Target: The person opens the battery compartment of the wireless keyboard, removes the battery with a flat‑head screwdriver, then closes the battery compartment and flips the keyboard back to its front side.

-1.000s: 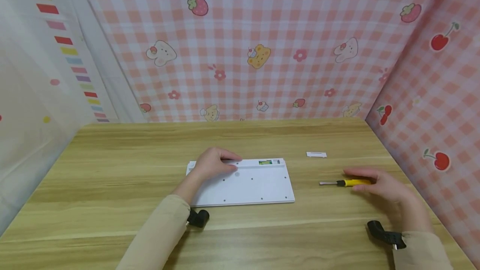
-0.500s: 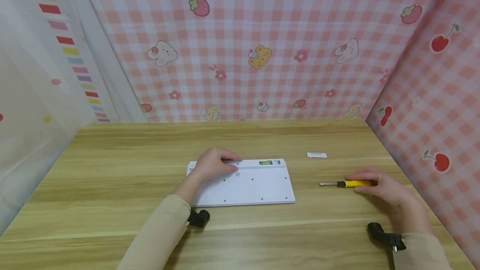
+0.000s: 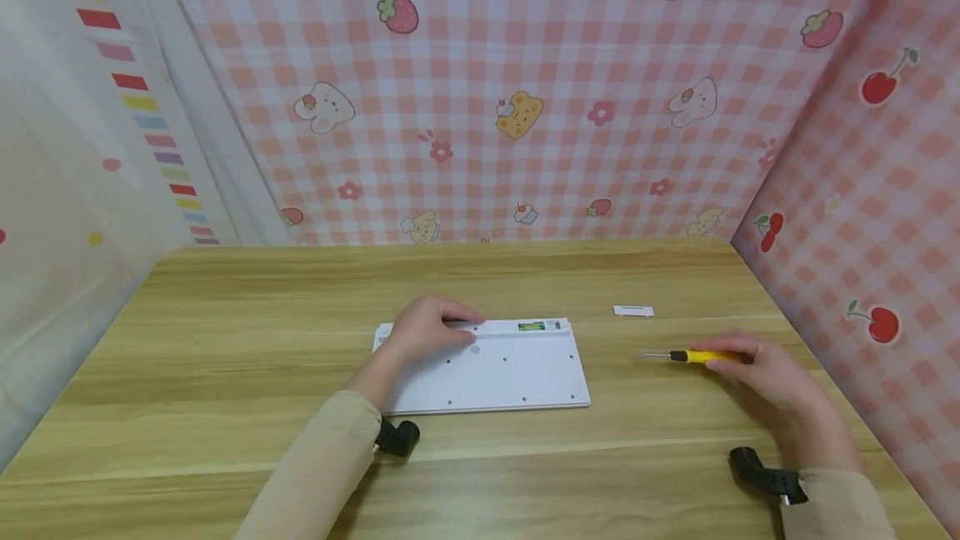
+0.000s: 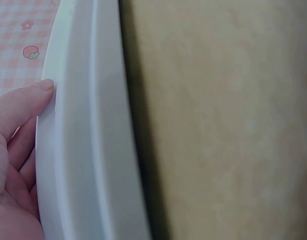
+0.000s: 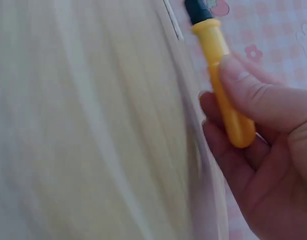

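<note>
A white keyboard (image 3: pixel 487 377) lies face down on the table, several small screw holes dotting its back. A green battery (image 3: pixel 531 326) shows in the slot along its raised far edge. My left hand (image 3: pixel 430 326) grips that edge left of the battery, thumb on the near side; the left wrist view shows the thumb against the white ridge (image 4: pixel 76 125). Over at the right, my right hand (image 3: pixel 772 373) holds a screwdriver (image 3: pixel 693 356) by its yellow handle, shaft pointing left toward the keyboard. In the right wrist view, thumb and fingers pinch the yellow handle (image 5: pixel 236 120).
A small white battery cover (image 3: pixel 633 311) lies on the wooden table (image 3: pixel 480 473) beyond the screwdriver. Pink checked cloth (image 3: pixel 480 165) hangs behind the table and along its right side; a pale curtain (image 3: pixel 67 232) hangs on the left.
My right fingers have closed on the screwdriver's handle and raised it slightly from where it lay on the table. The left hand and the keyboard stay where they were.
</note>
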The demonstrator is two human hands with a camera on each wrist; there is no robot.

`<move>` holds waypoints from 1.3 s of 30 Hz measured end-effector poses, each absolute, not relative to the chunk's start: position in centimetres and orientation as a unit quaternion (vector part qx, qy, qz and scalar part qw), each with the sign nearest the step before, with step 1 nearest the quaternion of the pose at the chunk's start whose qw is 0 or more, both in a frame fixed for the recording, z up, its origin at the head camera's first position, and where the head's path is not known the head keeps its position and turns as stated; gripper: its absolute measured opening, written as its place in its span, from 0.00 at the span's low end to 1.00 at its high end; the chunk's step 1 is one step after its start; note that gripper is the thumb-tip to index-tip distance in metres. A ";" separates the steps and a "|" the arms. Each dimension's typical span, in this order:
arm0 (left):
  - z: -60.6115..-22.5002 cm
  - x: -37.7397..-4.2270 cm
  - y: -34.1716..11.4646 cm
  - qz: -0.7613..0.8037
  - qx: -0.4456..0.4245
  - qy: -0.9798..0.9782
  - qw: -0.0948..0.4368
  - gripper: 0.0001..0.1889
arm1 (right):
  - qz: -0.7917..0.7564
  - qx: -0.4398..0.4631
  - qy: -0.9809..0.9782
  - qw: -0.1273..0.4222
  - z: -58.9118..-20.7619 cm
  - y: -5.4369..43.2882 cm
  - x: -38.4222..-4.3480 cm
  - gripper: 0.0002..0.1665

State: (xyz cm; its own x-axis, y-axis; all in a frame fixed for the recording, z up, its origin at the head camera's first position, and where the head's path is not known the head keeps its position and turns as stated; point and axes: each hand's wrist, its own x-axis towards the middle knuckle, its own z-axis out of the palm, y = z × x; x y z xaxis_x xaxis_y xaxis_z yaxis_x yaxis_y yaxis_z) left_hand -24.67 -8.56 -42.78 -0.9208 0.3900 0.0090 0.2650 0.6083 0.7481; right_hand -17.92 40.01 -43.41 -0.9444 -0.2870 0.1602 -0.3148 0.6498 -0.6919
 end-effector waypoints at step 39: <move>-42.5 -25.8 -6.2 0.498 0.167 0.843 0.113 0.17 | 0.632 0.084 -0.769 0.046 -41.1 29.1 -21.4 0.15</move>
